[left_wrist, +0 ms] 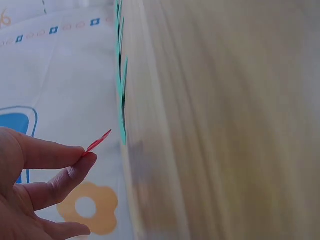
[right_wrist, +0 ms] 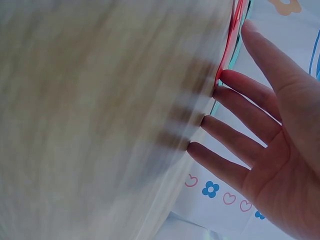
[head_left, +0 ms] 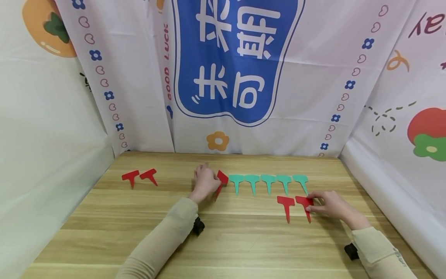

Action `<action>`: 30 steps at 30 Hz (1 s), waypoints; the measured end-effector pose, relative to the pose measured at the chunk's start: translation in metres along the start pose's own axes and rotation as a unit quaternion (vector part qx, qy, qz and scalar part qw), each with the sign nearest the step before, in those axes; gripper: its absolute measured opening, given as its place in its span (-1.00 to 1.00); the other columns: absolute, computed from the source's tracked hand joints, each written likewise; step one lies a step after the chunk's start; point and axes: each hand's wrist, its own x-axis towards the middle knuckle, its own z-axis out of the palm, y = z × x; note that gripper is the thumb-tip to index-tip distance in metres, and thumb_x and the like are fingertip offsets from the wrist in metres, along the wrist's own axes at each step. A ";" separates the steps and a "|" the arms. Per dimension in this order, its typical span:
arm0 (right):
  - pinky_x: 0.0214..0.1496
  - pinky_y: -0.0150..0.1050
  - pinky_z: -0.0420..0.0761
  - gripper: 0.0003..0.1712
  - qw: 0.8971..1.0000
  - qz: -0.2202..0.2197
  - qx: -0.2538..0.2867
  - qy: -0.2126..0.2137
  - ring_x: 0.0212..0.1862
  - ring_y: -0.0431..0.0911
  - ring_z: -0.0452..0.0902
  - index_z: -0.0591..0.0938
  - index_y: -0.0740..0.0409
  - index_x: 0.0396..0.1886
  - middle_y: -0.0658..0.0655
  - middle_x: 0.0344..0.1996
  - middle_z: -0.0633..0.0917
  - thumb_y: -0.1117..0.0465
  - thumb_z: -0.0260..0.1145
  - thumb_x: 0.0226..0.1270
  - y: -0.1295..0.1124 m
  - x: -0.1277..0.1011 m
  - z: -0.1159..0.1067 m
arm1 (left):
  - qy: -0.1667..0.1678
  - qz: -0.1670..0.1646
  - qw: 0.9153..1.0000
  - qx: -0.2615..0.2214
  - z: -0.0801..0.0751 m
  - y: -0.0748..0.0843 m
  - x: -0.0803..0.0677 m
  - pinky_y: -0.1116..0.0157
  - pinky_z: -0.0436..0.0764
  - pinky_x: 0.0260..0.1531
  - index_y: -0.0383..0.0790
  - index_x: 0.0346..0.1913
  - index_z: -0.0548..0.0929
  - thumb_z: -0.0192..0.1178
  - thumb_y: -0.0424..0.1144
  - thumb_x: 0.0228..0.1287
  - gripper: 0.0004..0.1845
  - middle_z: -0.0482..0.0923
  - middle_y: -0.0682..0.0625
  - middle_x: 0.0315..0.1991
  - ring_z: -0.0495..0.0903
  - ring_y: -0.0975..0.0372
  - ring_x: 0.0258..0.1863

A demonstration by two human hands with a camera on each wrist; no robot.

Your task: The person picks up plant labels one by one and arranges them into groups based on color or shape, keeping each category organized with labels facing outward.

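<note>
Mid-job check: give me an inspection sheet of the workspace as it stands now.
Surface: wooden table, bare at the front.
Job's things: five green T-shaped tags in a row; two red tags below its right end; one red tag at its left end; two spare red tags far left.
Clutter: nothing seen.
Hands: left hand pinches the left-end red tag; right hand, fingers straight, touches the rightmost lower tag.
Cables: nothing seen.
Surroundings: printed cloth backdrop on three sides.
</note>
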 end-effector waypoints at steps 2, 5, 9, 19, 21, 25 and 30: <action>0.00 0.09 0.57 -0.52 1.000 -0.001 -0.001 -0.001 -0.04 0.13 0.63 0.69 0.12 -0.13 0.16 -0.17 0.73 -0.09 0.44 0.04 0.000 0.000 0.000 | -0.002 0.004 1.000 -0.003 0.002 0.005 -0.002 -0.22 -0.03 0.36 -0.14 -0.76 0.61 0.22 -0.37 -0.08 -0.80 0.20 -0.28 0.39 0.07 -0.20 0.39; 0.00 0.09 0.57 -0.52 1.000 0.000 -0.003 -0.001 -0.05 0.13 0.63 0.69 0.12 -0.13 0.17 -0.17 0.73 -0.10 0.44 0.04 0.000 0.000 0.000 | -0.005 0.013 1.000 -0.002 0.007 0.012 -0.005 -0.21 -0.01 0.36 -0.14 -0.75 0.62 0.24 -0.37 -0.08 -0.81 0.23 -0.28 0.38 0.09 -0.19 0.39; 0.00 0.09 0.57 -0.52 1.000 0.003 -0.004 -0.002 -0.04 0.13 0.63 0.68 0.12 -0.13 0.17 -0.16 0.73 -0.09 0.44 0.05 0.001 0.001 0.000 | -0.012 0.025 1.000 0.000 0.012 0.021 -0.008 -0.19 0.01 0.36 -0.13 -0.73 0.63 0.27 -0.34 -0.06 -0.81 0.25 -0.27 0.37 0.10 -0.19 0.38; 0.01 0.08 0.57 -0.51 1.000 0.007 -0.002 -0.006 -0.04 0.12 0.63 0.68 0.12 -0.11 0.17 -0.15 0.73 -0.10 0.44 0.05 0.000 0.000 0.000 | -0.053 0.046 0.998 0.000 0.023 0.043 -0.019 -0.20 -0.01 0.37 -0.10 -0.82 0.55 0.22 -0.36 -0.04 -0.72 0.19 -0.26 0.41 0.04 -0.19 0.42; 0.00 0.08 0.57 -0.51 1.000 0.007 -0.001 -0.007 -0.04 0.13 0.62 0.68 0.12 -0.11 0.17 -0.15 0.73 -0.10 0.44 0.05 0.000 0.000 0.000 | -0.058 0.052 0.997 -0.002 0.025 0.048 -0.021 -0.20 -0.01 0.37 -0.09 -0.83 0.55 0.24 -0.36 -0.03 -0.71 0.19 -0.26 0.41 0.04 -0.19 0.42; 0.01 0.09 0.56 -0.51 1.000 0.008 -0.001 -0.007 -0.04 0.12 0.62 0.68 0.12 -0.11 0.17 -0.15 0.73 -0.09 0.44 0.05 0.000 0.000 0.000 | -0.068 0.062 0.996 -0.002 0.028 0.057 -0.025 -0.19 -0.02 0.38 -0.07 -0.83 0.54 0.23 -0.37 -0.03 -0.70 0.18 -0.26 0.41 0.03 -0.19 0.42; 0.00 0.08 0.56 -0.50 1.000 0.008 -0.003 -0.009 -0.04 0.12 0.62 0.68 0.12 -0.11 0.17 -0.15 0.73 -0.11 0.43 0.04 0.000 0.001 0.001 | -0.079 0.066 0.995 -0.007 0.033 0.069 -0.029 -0.15 -0.06 0.40 -0.07 -0.83 0.52 0.20 -0.39 -0.06 -0.70 0.16 -0.24 0.42 0.01 -0.19 0.43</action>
